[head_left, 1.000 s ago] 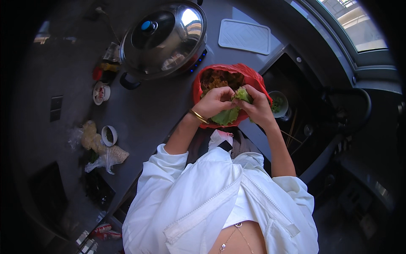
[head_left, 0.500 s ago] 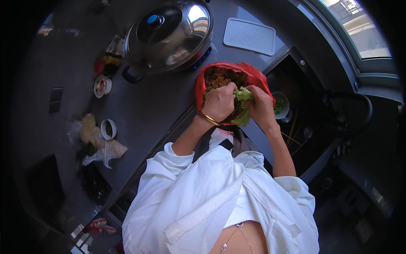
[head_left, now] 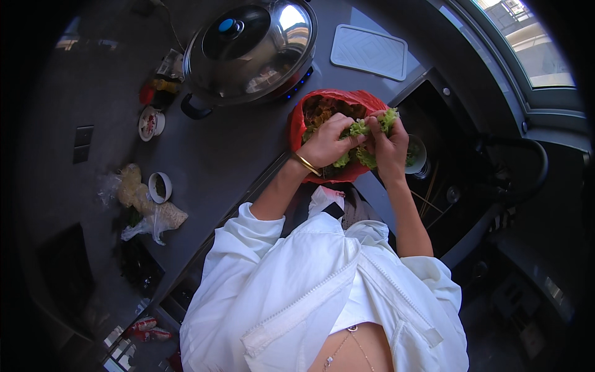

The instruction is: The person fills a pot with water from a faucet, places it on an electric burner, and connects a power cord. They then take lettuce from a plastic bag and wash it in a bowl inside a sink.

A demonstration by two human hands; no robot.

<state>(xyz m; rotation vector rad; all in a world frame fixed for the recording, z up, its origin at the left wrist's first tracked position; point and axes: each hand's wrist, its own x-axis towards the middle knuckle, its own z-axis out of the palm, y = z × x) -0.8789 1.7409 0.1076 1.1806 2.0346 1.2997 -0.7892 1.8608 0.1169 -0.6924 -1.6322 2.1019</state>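
Observation:
A red plastic bag [head_left: 297, 133] stands open at the counter's front edge, with leafy lettuce [head_left: 322, 110] inside, some of it reddish brown. Over the bag's mouth, my left hand [head_left: 327, 141], with a gold bangle at the wrist, is closed on a green lettuce leaf [head_left: 359, 128]. My right hand [head_left: 390, 149] pinches lettuce too; a frilly green piece [head_left: 388, 118] sticks up past its fingers. The two hands nearly touch. More green leaf hangs below them, and my fingers partly hide where each piece is gripped.
A large lidded steel pot [head_left: 254, 56] sits on a cooker behind the bag. A pale tray [head_left: 369, 52] lies at the back. On the right, the dark sink [head_left: 434, 111] holds a bowl [head_left: 415, 155] and chopsticks [head_left: 429, 191]. Small bowls [head_left: 160, 187] and bagged food [head_left: 164, 220] are on the left.
My right hand has risen and turned upward, bringing a frilly lettuce piece above its fingers. My left hand has shifted slightly right. The leaf that hung over the bag's front edge is no longer there.

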